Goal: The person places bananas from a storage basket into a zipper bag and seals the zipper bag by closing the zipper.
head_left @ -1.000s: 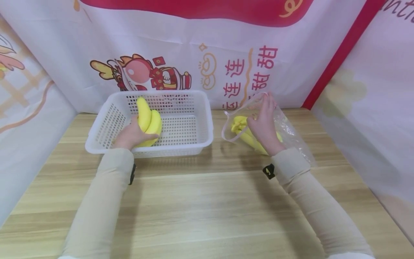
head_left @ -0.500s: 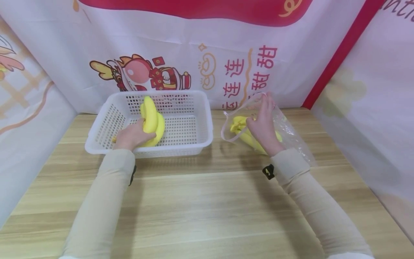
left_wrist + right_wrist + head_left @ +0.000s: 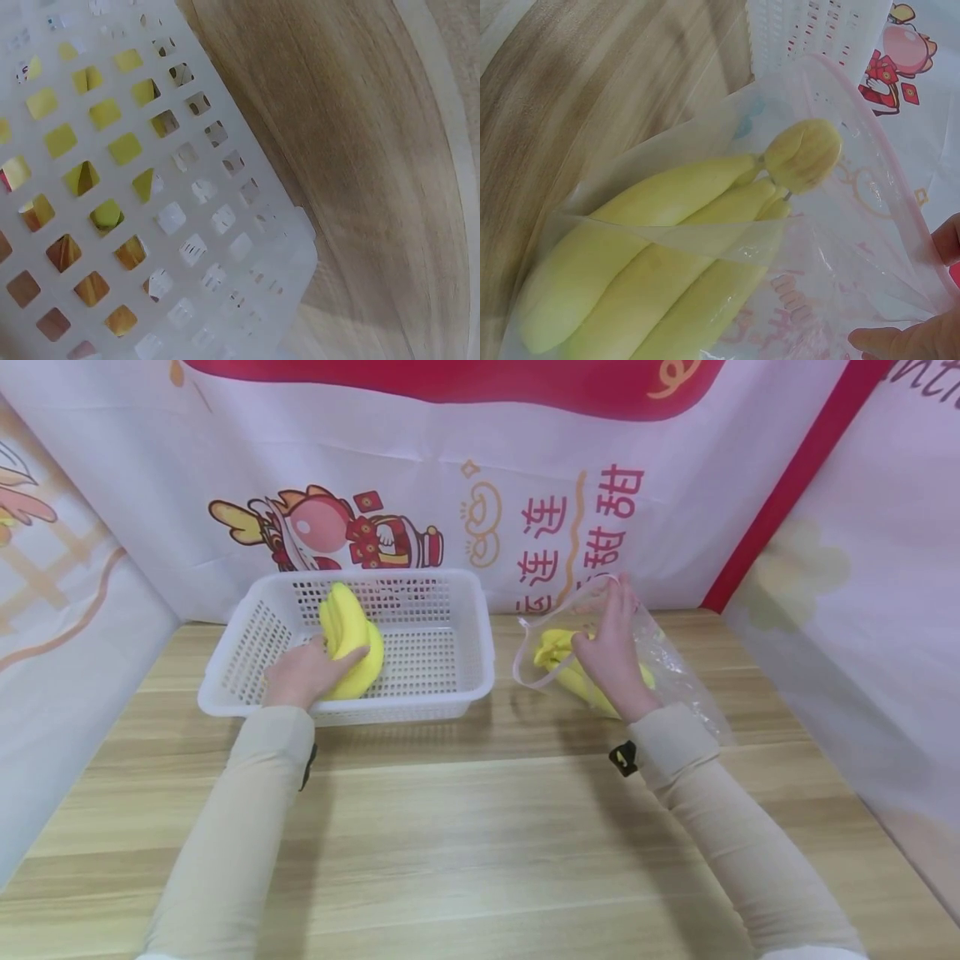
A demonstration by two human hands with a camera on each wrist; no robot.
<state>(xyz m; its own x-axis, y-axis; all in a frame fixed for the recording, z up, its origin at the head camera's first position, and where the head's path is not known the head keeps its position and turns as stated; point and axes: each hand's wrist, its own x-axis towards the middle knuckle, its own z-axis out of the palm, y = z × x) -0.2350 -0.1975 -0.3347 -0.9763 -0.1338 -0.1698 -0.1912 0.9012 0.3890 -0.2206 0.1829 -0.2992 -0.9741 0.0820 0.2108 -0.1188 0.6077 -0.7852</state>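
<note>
In the head view my left hand (image 3: 303, 675) reaches into a white plastic basket (image 3: 420, 700) and grips a bunch of yellow bananas (image 3: 360, 647), its thumb across their near side. The left wrist view catches only slivers of those bananas (image 3: 105, 112) through the holes of the basket wall (image 3: 247, 300). Over on the right, my right hand (image 3: 611, 647) pinches the upper rim of a clear plastic bag (image 3: 678, 685) and holds its mouth apart. Inside that bag lies another banana bunch (image 3: 660, 255), stem end towards the opening.
Both basket and bag rest on a wood-grain table (image 3: 465, 843). A printed cloth backdrop (image 3: 420, 460) stands right behind them, and cloth walls close off the left and right sides.
In the basket, the banana bunch has shifted slightly right and turned, and my left fingers have changed their grip on it. My right hand and the bag have stayed put.
</note>
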